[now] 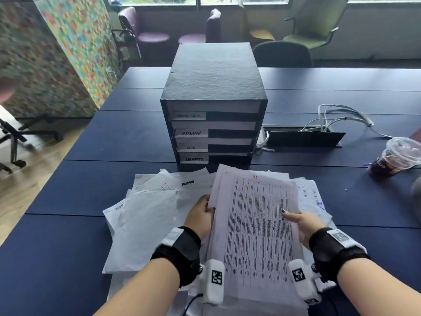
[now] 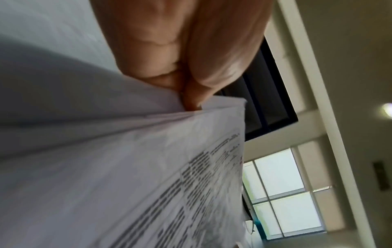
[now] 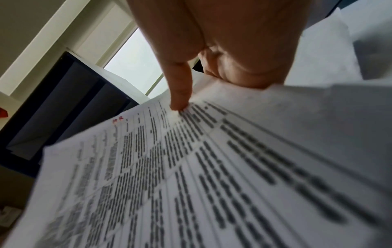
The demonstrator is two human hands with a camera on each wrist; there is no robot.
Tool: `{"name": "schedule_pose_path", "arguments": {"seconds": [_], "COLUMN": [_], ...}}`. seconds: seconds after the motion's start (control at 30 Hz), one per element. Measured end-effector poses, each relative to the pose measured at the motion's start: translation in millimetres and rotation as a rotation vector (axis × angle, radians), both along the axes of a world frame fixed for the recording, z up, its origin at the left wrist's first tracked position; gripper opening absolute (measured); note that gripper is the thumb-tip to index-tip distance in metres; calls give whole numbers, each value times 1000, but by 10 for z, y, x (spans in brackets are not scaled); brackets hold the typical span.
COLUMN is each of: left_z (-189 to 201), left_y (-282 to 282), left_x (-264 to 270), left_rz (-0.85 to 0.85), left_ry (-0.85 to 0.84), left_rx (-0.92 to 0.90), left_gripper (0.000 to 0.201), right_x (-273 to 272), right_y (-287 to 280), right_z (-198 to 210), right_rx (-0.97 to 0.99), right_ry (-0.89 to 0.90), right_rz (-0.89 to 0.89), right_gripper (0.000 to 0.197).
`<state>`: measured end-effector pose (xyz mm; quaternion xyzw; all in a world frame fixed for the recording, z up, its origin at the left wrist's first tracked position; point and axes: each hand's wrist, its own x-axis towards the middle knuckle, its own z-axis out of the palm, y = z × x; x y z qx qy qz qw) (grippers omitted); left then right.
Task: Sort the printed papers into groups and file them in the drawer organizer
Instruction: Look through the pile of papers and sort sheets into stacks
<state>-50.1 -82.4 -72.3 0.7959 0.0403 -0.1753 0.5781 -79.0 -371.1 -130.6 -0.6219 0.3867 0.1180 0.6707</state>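
I hold a stack of printed sheets between both hands above the desk; the top sheet is a table marked "HR" in red. My left hand grips the stack's left edge, fingers tucked under the pages. My right hand holds the right edge with the thumb lying on the print. Loose papers labelled "ADMIN" lie spread on the table below. The black drawer organizer stands just beyond, its shut drawers labelled, from the second down, "ADMIN", "H.R" and "SECURITY"; the top label is unclear.
A plastic cup with a dark drink stands at the right on the navy table. White cables run from a floor-box flap behind the organizer. Office chairs stand along the far side and at the left.
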Motion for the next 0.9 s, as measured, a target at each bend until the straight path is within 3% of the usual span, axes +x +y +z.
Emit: {"name": "schedule_pose_path", "arguments": {"seconds": [0.07,0.13,0.23,0.3,0.33,0.4,0.47,0.6,0.7,0.77,0.9], "left_z": [-21,-35,-105,-151,-169,-210,-217,-224,-270,-248,-90], "left_y": [-44,-28,161,373,475,651,711,594,424,354,381], "left_x": [6,17,110,160,193,247,236,147,61,47,133], "left_rz": [-95,-170,69,189,237,309,315,276,109,42,204], "left_ry": [48,47,11,58,99,176,166,50,121,87,-36], "left_rx": [-50,111,449,641,655,492,379,543,405,420,419], "left_gripper": [28,21,25,39,48,56,47,33,35,29,14], "right_x": [5,-19,-21,-35,-36,-33,-33,-31,-18,-17,-6], "right_y": [-35,-20,-127,-212,-244,-320,-286,-188,-156,-129,-131], "right_z": [59,281,342,287,256,70,60,155,158,164,191], "right_rx": [-112,-239,-401,-475,-476,-453,-421,-368,-373,-403,-541], "right_ry": [-7,-12,-23,4,8,9,16,-5,4,29,98], "right_rz": [30,61,112,131,133,126,113,72,98,130,230], "right_gripper": [48,34,18,16,16,13,12,22,29,32,37]}}
